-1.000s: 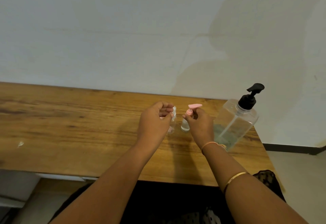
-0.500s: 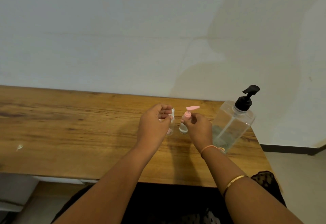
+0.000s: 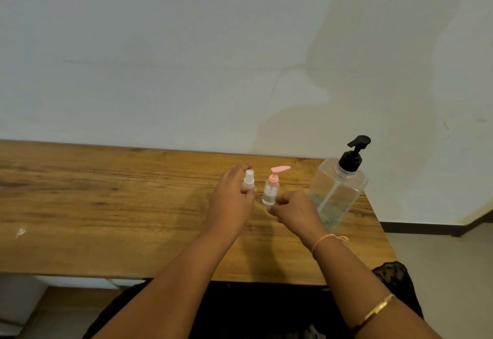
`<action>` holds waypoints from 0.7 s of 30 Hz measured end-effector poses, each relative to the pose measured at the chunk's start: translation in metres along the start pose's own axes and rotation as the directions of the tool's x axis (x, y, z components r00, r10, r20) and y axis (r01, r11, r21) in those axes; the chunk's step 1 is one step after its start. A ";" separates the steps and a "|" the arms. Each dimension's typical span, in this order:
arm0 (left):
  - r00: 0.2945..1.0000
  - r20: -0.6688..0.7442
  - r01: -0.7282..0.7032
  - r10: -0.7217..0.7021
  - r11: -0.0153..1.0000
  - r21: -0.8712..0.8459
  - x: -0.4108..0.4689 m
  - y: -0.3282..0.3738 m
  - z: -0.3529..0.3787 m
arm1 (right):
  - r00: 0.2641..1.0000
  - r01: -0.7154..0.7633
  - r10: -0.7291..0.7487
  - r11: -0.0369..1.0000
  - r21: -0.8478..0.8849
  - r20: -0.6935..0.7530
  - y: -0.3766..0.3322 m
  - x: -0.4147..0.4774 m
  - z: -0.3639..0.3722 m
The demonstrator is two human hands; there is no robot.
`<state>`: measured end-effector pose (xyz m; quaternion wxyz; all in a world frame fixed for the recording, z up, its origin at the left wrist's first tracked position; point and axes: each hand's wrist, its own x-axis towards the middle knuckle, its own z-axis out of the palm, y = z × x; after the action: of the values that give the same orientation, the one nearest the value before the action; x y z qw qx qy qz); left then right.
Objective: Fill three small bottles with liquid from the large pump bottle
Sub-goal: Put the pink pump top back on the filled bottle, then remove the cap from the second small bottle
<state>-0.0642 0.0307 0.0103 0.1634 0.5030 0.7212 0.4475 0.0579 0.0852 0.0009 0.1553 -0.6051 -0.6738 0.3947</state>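
Centre frame, on a wood counter (image 3: 106,205): left hand (image 3: 231,201) grips a small white-capped bottle (image 3: 249,180) & right hand (image 3: 294,209) pinches the base of a small pink-pump bottle (image 3: 271,190), both upright, prob. steadied for uncapping, w/ large pump bottle (image 3: 338,190) just right.

Slid the right hand (image 3: 293,209) down from the pump collar of the pink-topped bottle (image 3: 270,190) to curl against its base, leaving collar and nozzle bare. Just left of the pink-topped bottle, shifted the left hand (image 3: 232,197) off the head of the white spray bottle (image 3: 249,179), now gripped lower down with its cap showing above the fingers.
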 end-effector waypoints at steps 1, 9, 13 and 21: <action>1.000 0.008 -0.010 0.010 1.000 0.023 0.000 0.000 0.003 | 1.000 0.015 -0.015 1.000 -0.010 0.000 0.000 -0.002 -0.001; 0.997 0.050 0.048 -0.057 0.984 0.173 0.010 -0.002 0.025 | 0.997 0.068 -0.069 0.996 -0.055 -0.020 0.004 -0.005 -0.018; 0.995 0.046 0.080 -0.088 0.987 0.142 0.016 -0.006 0.034 | 0.996 0.088 -0.090 0.994 -0.070 -0.023 0.004 -0.004 -0.024; 1.000 0.026 0.000 -0.006 0.969 0.248 0.006 0.011 0.027 | 0.994 0.101 -0.101 0.995 -0.006 0.033 -0.001 -0.008 -0.022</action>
<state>-0.0422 0.0496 0.0054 0.1093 0.5242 0.7700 0.3468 0.0739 0.0855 0.0175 0.1619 -0.5644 -0.7074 0.3935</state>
